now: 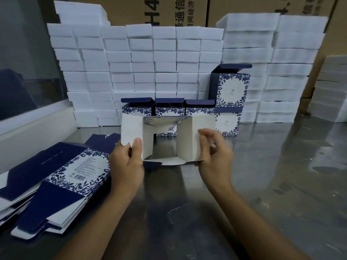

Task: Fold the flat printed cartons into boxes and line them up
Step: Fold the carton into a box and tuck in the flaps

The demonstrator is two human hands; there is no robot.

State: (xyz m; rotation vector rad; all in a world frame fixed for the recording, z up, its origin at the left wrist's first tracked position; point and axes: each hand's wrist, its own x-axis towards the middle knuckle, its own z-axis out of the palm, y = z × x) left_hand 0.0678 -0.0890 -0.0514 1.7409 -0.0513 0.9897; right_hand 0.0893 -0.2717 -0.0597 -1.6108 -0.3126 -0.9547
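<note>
Fingers of the left hand (127,162) are pinching the left flap, and the right hand (214,156) is pinching the right flap of the opened carton (167,137), held above the steel table (262,184). Its white inside is facing the person. Probably the bottom flaps are needing folding next. Finished boxes (169,109) are standing behind; flat cartons (62,175) are lying left.

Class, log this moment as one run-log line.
step: folding | left hand: pinches half-opened blue-and-white printed carton | right hand: pinches its flap | finished floral boxes: lined up behind
</note>
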